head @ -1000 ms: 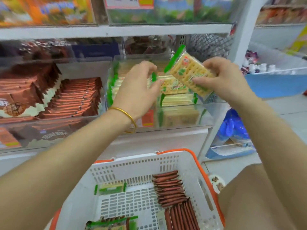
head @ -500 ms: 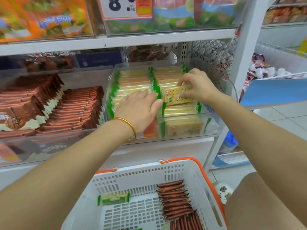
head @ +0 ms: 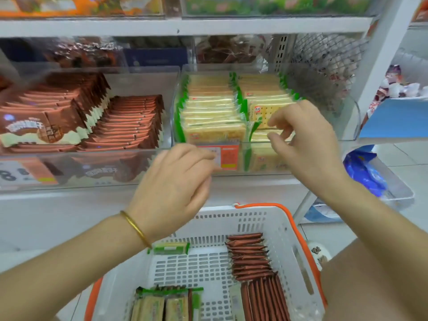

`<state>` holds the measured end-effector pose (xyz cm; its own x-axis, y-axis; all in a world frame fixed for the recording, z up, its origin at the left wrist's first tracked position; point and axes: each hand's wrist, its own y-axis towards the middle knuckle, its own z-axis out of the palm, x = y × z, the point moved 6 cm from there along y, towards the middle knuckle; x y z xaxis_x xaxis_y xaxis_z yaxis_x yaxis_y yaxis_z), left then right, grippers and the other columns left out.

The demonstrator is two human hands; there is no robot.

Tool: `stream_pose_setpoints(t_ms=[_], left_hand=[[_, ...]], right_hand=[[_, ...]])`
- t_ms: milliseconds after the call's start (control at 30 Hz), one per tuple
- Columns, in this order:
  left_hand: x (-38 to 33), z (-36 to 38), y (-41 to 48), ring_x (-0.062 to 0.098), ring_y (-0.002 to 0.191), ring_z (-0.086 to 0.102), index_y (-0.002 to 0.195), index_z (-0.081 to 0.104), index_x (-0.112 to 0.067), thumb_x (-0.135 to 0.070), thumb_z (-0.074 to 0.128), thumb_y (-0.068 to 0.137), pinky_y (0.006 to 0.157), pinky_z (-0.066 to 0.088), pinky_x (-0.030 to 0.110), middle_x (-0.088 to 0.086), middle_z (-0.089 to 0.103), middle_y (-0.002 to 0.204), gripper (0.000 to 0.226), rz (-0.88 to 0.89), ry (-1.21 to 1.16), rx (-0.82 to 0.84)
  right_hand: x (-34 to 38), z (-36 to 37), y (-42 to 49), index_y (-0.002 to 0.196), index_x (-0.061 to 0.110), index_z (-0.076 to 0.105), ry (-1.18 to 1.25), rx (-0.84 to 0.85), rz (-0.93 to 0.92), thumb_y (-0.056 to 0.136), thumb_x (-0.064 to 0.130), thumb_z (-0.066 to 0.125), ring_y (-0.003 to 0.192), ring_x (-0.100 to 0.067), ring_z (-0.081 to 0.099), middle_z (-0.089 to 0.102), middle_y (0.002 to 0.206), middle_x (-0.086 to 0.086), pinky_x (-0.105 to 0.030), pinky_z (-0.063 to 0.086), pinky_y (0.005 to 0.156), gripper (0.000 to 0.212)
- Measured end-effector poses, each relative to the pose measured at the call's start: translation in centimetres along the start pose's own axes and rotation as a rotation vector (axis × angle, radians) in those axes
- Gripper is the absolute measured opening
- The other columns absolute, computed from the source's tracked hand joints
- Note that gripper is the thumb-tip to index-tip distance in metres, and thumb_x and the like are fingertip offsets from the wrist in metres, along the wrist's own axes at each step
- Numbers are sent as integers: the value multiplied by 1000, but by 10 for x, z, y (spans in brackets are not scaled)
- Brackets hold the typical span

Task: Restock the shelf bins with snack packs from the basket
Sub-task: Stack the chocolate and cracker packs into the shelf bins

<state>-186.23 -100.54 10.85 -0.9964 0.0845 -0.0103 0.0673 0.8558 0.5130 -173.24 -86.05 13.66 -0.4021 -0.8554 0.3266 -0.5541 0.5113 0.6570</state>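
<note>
A clear shelf bin holds two rows of green-edged cracker packs. One cracker pack stands face-out in the right row. My right hand hovers just in front of it, fingers loosely bent and fingertips at its lower right corner, gripping nothing. My left hand, with a gold bangle, hangs relaxed and empty before the bin's front wall. Below sits the white basket with an orange rim, holding brown wafer packs on the right and green cracker packs at the front left.
A second clear bin on the left is filled with brown wafer packs. The upper shelf board runs overhead. Wire mesh closes the shelf's right side. A blue bag lies in a low tray at right.
My right hand set the cracker pack into the right row and has let go of it. My left hand has drawn back from the bin toward the basket.
</note>
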Motion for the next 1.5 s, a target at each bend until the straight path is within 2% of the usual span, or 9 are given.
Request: stream_pose_setpoints(t_ms=[133, 300, 500, 633, 867, 1133, 1233, 1367, 1500], left_hand=[[40, 47, -76, 25, 102, 54, 93, 67, -20, -28, 38, 84, 76, 49, 39, -2, 65, 110, 31, 5, 117, 469], [70, 92, -141, 25, 127, 34, 131, 47, -21, -39, 34, 98, 102, 33, 38, 1, 47, 134, 40, -70, 290, 1144], [84, 94, -170, 24, 127, 32, 131, 43, -20, -34, 35, 100, 102, 32, 37, 3, 46, 130, 35, -147, 243, 1188], [95, 86, -184, 25, 127, 31, 132, 39, -19, -30, 36, 101, 100, 31, 36, 4, 44, 131, 34, -190, 230, 1231], [102, 82, -192, 24, 128, 29, 133, 37, -18, -31, 33, 101, 101, 31, 35, 5, 41, 133, 34, -247, 196, 1237], [87, 101, -179, 24, 123, 35, 130, 41, -16, -28, 39, 99, 96, 34, 35, 7, 44, 129, 33, -196, 150, 1263], [74, 108, -159, 25, 122, 38, 129, 42, -14, -28, 44, 98, 94, 38, 36, 7, 44, 130, 34, -184, 87, 1203], [37, 113, -122, 23, 127, 36, 137, 32, -14, -43, 58, 89, 100, 40, 39, 6, 39, 139, 62, -195, -100, 1059], [-9, 95, -68, 18, 124, 36, 135, 29, -20, -43, 58, 87, 95, 39, 34, -1, 41, 135, 61, -76, -130, 717]], right_hand=[[59, 98, -63, 115, 25, 55, -103, 651, -187, 93, 22, 50, 98, -21, 56, 53, 111, 4, -37, 47, 73, 23], [62, 266, -152, 130, 14, 48, -222, 1209, -398, 93, 6, 45, 117, -29, 46, 48, 125, -9, -40, 46, 80, 38], [77, 386, -222, 139, 15, 41, -224, 1378, -258, 90, 2, 51, 132, -32, 32, 31, 145, -15, -42, 44, 97, 52], [80, 412, -243, 137, 12, 44, -237, 1379, -45, 82, -11, 51, 140, -39, 18, 4, 157, -14, -43, 47, 95, 61], [84, 421, -236, 125, 14, 59, -442, 1303, -145, 87, 9, 59, 132, -33, 26, 20, 149, -11, -42, 30, 106, 39], [66, 387, -224, 127, 1, 52, -215, 1321, 30, 88, 5, 53, 115, -32, 43, 36, 133, -13, -38, 45, 95, 39], [57, 334, -202, 116, 2, 65, 89, 1281, 362, 90, 6, 48, 106, -26, 53, 55, 117, -14, -34, 46, 95, 32], [45, 227, -170, 101, -2, 67, 799, 1029, 1160, 92, 2, 50, 66, -16, 61, 64, 78, -8, -29, 54, 66, 21], [34, 133, -139, 87, 5, 64, 1217, 747, 1395, 89, -1, 45, 56, -13, 63, 64, 64, -6, -32, 52, 72, 19]])
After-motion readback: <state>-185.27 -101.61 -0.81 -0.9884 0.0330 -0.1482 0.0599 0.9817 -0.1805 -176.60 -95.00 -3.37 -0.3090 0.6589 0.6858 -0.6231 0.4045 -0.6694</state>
